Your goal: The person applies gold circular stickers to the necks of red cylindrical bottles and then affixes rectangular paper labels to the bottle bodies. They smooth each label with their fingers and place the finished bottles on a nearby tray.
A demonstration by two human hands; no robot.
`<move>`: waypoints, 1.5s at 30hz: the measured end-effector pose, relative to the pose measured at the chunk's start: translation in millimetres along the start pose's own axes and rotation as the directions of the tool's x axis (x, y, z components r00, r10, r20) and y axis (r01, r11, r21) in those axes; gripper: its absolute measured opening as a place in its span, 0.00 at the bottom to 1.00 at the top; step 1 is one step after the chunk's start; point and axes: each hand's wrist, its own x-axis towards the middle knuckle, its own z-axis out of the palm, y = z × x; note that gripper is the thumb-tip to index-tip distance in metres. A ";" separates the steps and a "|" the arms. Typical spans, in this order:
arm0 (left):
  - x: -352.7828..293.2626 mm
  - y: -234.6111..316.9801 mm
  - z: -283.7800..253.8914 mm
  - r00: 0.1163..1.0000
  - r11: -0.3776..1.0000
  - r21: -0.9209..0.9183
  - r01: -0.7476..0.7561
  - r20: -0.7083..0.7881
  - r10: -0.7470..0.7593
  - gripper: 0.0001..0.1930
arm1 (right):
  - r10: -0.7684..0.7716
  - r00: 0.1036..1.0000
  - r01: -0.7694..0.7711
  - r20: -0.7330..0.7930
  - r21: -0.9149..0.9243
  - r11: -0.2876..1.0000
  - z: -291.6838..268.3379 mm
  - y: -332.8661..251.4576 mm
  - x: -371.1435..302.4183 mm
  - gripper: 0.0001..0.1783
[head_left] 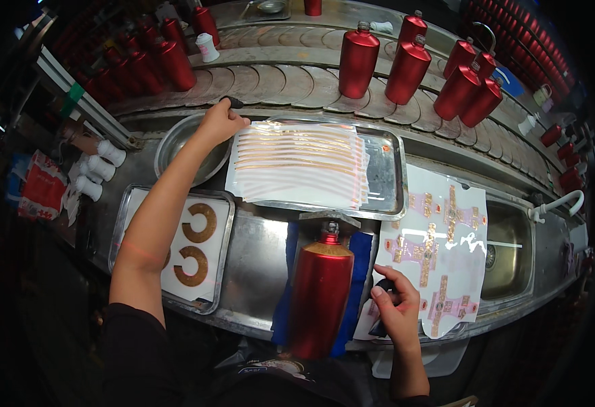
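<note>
Head view: the left hand (pixel 221 122) is stretched out past a round metal bowl (pixel 175 146), its fingers curled narrow around a small dark tool (pixel 233 102) whose tip shows just beyond the knuckles. Just beside those fingers, toward the right, a stack of white sheets with gold curved strips (pixel 297 166) lies in a steel tray (pixel 389 173).

The right hand (pixel 395 302) is kept near the body, its fingers bent around a small dark object (pixel 381 324) that is mostly hidden, so the exact hold cannot be told. Under those fingers a white sheet of gold cross-shaped decals (pixel 440 258) is spread, reaching toward a sink (pixel 507 251). Just to the left of the fingers a red bottle (pixel 319 292) lies in a blue-padded cradle (pixel 362 271), neck pointing away. Under the left forearm a tray with two gold C-shaped decals (pixel 195 244) is seen.

As a judgement, the top strip sheet could be creased or torn if it is caught by the tool's tip. The stack overhangs the tray's near edge and could be dragged off by the forearm. The cross-decal sheet could be wetted where it lies against the sink. More red bottles (pixel 406 64) stand beyond the fingers, well apart.
</note>
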 end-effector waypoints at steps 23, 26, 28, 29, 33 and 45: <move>-52.2 164.5 14.4 0.878 0.877 0.034 -0.479 0.042 0.478 0.09 | -0.370 0.923 0.361 -0.107 -0.096 0.928 -17.8 -46.6 31.6 0.24; -89.6 239.1 12.5 0.774 0.789 -0.074 -0.610 0.162 0.613 0.10 | -0.529 0.847 0.515 -0.051 -0.169 0.840 -11.7 -103.8 61.6 0.32; -113.3 279.4 15.1 0.717 0.753 -0.314 -0.578 0.245 0.653 0.10 | -0.499 0.866 0.499 0.032 -0.104 0.860 -10.4 -132.9 70.6 0.33; -124.1 281.2 10.2 0.727 0.763 -0.332 -0.555 0.253 0.638 0.10 | -0.456 0.877 0.466 0.152 -0.039 0.884 -3.4 -139.6 78.8 0.32; -180.3 288.8 1.3 0.795 0.773 -0.459 -0.437 0.205 0.571 0.12 | -0.171 0.917 0.154 0.360 0.076 0.985 -36.7 -133.2 43.7 0.13; -410.8 171.9 44.2 0.989 0.826 -0.557 0.084 0.148 0.000 0.19 | -0.083 0.968 0.141 0.237 -0.239 0.961 12.5 -1.3 -80.9 0.07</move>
